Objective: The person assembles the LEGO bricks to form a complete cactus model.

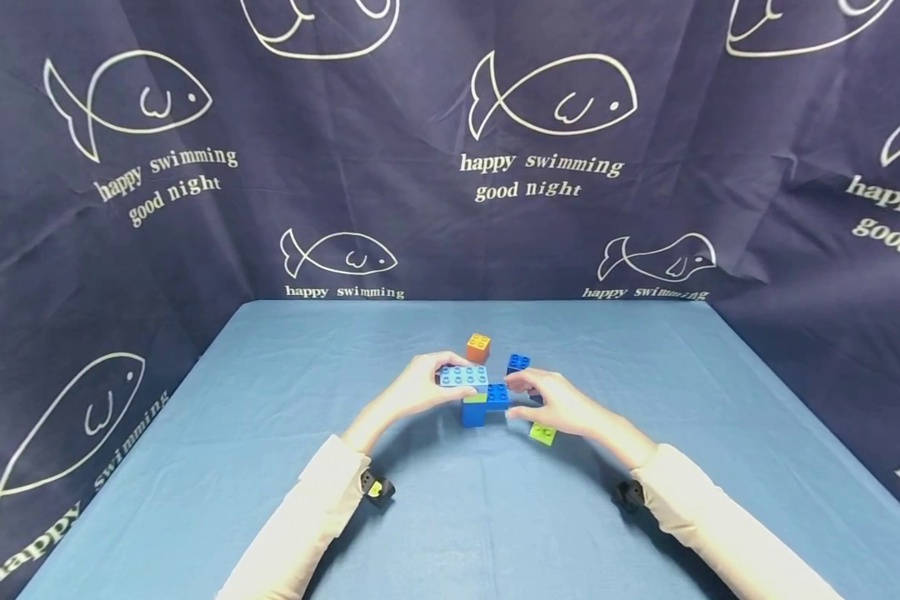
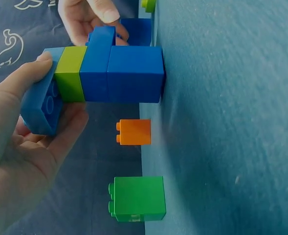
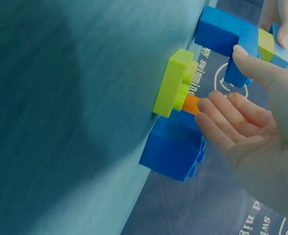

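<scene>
My left hand (image 1: 422, 382) grips a light blue brick (image 1: 463, 376) on top of a stack, thumb on one side and fingers on the other. Under it come a lime brick (image 2: 70, 73), a longer blue brick (image 2: 98, 63) jutting to the right, and a blue block (image 2: 136, 73) at the bottom. My right hand (image 1: 558, 402) is at the jutting end of the longer blue brick. In the right wrist view its thumb tip overlaps that brick's edge, while the other fingers (image 3: 232, 115) extend loosely below, holding nothing.
An orange brick (image 1: 477, 347) stands behind the stack, with a blue brick (image 1: 518, 363) to its right. Close by my right hand lies a lime brick (image 1: 542, 433). A green brick (image 2: 139, 198) shows in the left wrist view. Dark printed cloth (image 1: 435, 167) hangs behind the blue-covered table (image 1: 450, 525).
</scene>
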A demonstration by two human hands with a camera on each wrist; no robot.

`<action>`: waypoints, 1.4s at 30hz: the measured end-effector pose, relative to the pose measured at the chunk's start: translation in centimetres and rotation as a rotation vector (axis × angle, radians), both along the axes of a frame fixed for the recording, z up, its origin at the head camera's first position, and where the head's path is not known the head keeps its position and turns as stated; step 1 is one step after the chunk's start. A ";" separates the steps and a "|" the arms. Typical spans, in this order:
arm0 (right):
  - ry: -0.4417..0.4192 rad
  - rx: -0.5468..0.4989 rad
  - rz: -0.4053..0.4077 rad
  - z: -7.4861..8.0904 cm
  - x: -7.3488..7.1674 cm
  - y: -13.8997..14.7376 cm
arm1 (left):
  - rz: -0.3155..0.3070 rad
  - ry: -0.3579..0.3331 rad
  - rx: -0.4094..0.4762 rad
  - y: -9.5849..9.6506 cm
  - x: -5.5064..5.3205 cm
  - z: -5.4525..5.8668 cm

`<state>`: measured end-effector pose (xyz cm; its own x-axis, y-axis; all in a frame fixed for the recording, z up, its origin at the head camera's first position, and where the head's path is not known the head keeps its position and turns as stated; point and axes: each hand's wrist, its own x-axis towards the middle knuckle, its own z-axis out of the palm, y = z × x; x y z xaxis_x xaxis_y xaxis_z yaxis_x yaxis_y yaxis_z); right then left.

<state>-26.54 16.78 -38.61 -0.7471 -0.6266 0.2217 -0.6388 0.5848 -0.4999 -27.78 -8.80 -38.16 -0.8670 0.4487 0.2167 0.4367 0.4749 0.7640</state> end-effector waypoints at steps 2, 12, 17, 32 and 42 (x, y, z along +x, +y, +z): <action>0.011 -0.002 0.005 0.0 0.0 0.3 | 0.003 -0.004 -0.003 -0.1 0.0 0.1; 0.051 0.044 0.018 -0.4 0.5 1.8 | -0.006 0.023 -0.019 -0.5 -0.1 -0.2; 0.023 0.068 0.007 -0.4 0.9 2.2 | -0.012 0.035 -0.029 -0.7 0.0 -0.3; -0.054 0.101 -0.009 -0.7 1.4 3.0 | -0.028 0.041 -0.042 -0.8 -0.1 -0.3; -0.089 0.119 0.009 -0.5 1.5 2.9 | -0.018 0.001 -0.016 -0.9 -0.1 -0.3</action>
<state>-25.05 19.67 -39.07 -0.7547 -0.6514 0.0786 -0.6005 0.6376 -0.4826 -27.87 -9.72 -38.43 -0.8583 0.4680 0.2104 0.4464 0.4789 0.7559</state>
